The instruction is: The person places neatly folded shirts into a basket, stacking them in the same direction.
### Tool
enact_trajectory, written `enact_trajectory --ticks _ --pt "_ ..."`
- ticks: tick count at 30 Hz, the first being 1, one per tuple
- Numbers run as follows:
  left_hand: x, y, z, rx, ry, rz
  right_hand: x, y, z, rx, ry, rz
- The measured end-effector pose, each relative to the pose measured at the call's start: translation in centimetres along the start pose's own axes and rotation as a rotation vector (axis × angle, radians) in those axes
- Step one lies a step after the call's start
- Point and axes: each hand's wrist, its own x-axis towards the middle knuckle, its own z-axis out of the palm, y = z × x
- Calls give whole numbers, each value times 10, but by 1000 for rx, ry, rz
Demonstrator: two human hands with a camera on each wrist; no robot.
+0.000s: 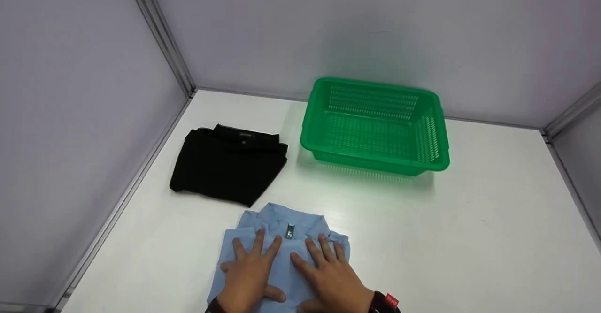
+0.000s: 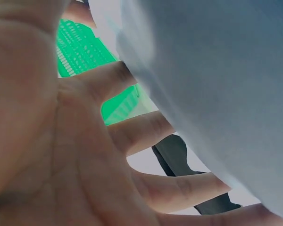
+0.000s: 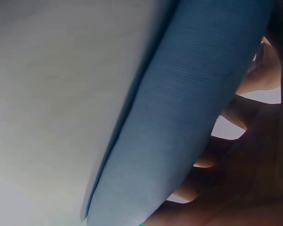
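Observation:
A folded light blue shirt [image 1: 286, 261] lies at the near edge of the head view, its collar pointing away from me and a small dark label [image 1: 289, 231] at the neck. My left hand [image 1: 249, 271] rests on the shirt's left half with fingers spread. On the right half, my right hand [image 1: 328, 275] lies with its fingers spread too. In the left wrist view, the fingertips [image 2: 153, 127] of the left hand meet the pale cloth. The right wrist view has the shirt's folded edge [image 3: 170, 122] beside the right palm [image 3: 245, 174].
Beyond the shirt to the left lies a folded black garment [image 1: 225, 167]. An empty green plastic basket [image 1: 375, 160] with slotted sides stands at the back, right of centre. Light panels [image 1: 263, 31] enclose the white table [image 1: 488, 219] at the back and sides.

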Motion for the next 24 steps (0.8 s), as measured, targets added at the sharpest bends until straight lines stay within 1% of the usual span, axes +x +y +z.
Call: enact_trajectory --ticks 4,7,10,13,24 --pt "2 9 4 41 34 35 -7 8 -2 29 1 12" --pt "5 15 6 72 53 54 -13 15 -2 42 24 4" --pt "8 21 6 90 48 59 -17 20 -3 52 45 -1" --pt "11 27 5 104 36 63 -21 25 -4 65 48 6" --pt "15 47 10 178 56 102 -36 41 -5 102 51 39"
